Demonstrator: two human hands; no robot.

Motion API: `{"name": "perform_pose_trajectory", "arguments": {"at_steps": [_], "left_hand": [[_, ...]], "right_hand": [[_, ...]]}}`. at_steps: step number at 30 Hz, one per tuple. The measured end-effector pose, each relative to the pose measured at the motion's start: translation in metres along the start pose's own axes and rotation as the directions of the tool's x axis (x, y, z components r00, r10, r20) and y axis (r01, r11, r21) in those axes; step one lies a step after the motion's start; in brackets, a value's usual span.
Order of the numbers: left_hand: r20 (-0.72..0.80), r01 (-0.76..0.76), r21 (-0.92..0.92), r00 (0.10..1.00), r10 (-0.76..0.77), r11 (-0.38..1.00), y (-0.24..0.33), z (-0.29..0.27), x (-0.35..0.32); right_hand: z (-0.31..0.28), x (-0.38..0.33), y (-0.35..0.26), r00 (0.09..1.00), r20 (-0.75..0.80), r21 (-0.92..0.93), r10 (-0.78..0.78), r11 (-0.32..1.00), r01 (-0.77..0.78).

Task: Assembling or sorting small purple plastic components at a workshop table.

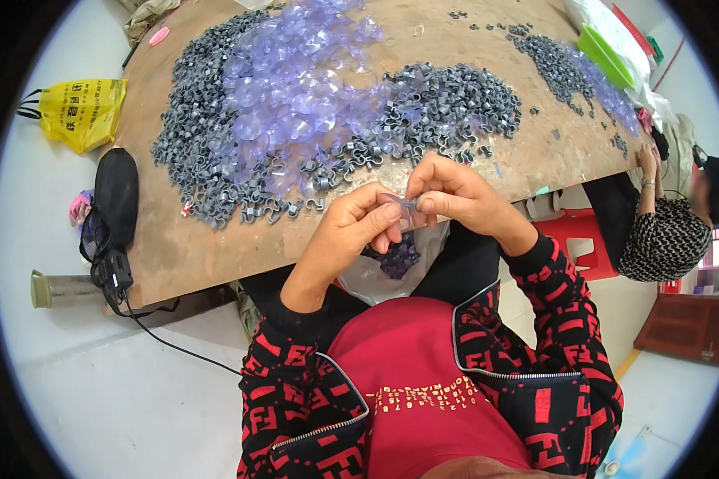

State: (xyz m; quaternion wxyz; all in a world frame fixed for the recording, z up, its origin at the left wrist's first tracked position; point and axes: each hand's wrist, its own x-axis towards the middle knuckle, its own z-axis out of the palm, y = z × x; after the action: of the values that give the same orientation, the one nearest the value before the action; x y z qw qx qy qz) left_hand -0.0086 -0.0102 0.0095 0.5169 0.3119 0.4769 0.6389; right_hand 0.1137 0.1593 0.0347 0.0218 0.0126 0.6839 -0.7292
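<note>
a clear plastic cup (405,211) lies between the two hands, by the near edge of the table (216,259). the left hand (359,219) grips it from the left; the right hand (463,195) pinches a small dark piece (412,204) at its right (perhaps a grey clip, too small to be sure). neither hand looks nearer; its long axis is unclear.

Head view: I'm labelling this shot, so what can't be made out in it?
All in the head view:
Small see-through piece: full shape, covered by the fingers.
Whitish bag below the table edge: upper part, behind the hands and table.
Yellow bag: contents, hidden by its sides.
Pale blue object: cut off by the lower edge.
</note>
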Motion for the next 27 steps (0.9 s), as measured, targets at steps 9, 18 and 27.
{"name": "perform_pose_trajectory", "arguments": {"at_steps": [9, 18, 27], "left_hand": [[-0.030, -0.298, 0.469, 0.936, 0.352, 0.831, 0.006, 0.011, -0.008], [0.250, 0.116, 0.076, 0.959, -0.131, 0.990, 0.016, 0.002, -0.018], [0.189, -0.495, 0.646, 0.841, 0.506, 0.581, 0.009, 0.014, -0.015]], "right_hand": [[0.032, -0.006, 0.031, 0.994, -0.103, 0.529, -0.027, 0.845, 0.078], [0.009, -0.011, -0.027, 0.920, 0.313, -0.462, -0.234, 0.809, 0.363], [0.030, -0.015, 0.034, 0.988, -0.124, 0.391, -0.095, 0.910, 0.137]]}}
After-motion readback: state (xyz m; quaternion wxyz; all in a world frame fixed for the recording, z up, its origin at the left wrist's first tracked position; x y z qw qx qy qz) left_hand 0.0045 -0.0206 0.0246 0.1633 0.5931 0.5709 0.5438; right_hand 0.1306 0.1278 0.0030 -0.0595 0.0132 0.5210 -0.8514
